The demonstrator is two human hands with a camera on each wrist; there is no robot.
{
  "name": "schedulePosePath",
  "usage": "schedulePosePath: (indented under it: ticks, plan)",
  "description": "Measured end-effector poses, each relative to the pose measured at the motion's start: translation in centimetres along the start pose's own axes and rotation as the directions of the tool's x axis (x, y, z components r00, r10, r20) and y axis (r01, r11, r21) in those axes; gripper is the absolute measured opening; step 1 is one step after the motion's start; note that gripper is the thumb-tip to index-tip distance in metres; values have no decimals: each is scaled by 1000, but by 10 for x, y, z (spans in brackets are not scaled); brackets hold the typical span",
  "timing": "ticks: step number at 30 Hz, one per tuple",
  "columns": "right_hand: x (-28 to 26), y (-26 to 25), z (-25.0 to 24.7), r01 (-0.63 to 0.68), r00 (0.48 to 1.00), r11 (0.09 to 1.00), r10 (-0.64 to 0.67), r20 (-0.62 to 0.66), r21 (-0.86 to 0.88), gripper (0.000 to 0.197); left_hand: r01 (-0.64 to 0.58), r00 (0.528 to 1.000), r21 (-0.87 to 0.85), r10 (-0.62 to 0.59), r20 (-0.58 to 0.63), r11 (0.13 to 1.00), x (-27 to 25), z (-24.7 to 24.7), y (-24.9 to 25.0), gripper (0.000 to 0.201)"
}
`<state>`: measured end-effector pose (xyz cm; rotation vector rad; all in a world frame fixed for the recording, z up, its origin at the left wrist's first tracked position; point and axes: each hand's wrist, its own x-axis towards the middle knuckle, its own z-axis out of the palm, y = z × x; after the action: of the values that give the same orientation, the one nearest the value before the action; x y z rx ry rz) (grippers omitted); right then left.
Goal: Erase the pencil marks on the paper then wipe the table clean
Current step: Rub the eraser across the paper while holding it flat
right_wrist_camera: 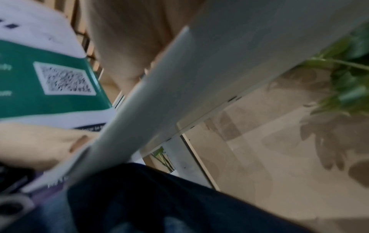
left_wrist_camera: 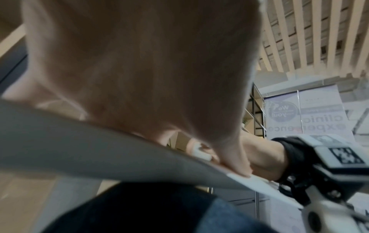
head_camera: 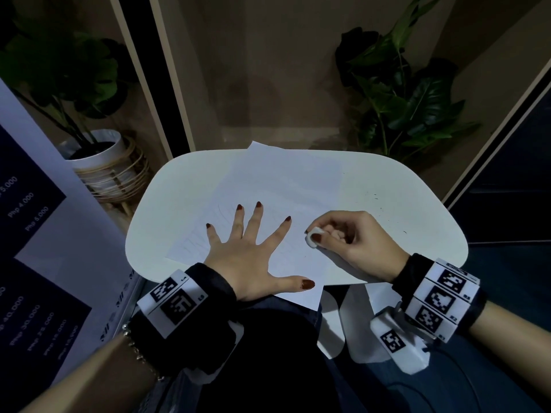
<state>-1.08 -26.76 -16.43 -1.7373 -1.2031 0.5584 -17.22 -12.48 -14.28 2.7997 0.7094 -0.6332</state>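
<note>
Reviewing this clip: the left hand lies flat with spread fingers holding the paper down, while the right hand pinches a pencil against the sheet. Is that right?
Not quite. In the head view the right hand pinches a small white eraser, not a pencil. The left hand does lie flat with spread fingers on the paper.

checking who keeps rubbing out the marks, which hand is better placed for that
Right. The right hand already pinches the eraser against the paper. The left hand lies flat with spread fingers, pinning the sheet to the table, so it should probably keep holding it.
</note>
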Motion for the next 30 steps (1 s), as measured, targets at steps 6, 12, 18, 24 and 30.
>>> schedulePosePath:
  ticks: [6,12,18,24,30]
  plan:
    - [-1,-3,-7,-8,989,1000,8,145,0,6,3,1000,11,-3,1,1000,0,0,0,110]
    - [-2,-6,-6,-13,990,1000,11,143,13,6,3,1000,2,-3,1,1000,0,0,1,109]
    - [-5,-9,2,33,987,999,-32,155,-2,7,4,1000,6,-4,-8,1000,0,1,0,111]
    - [-5,-10,4,35,990,999,-34,135,-2,7,1,1000,4,-1,-1,1000,0,0,0,111]
    - [-4,-11,-3,47,961,998,-38,273,-28,9,1,1000,7,-1,-7,1000,-1,1,1,111]
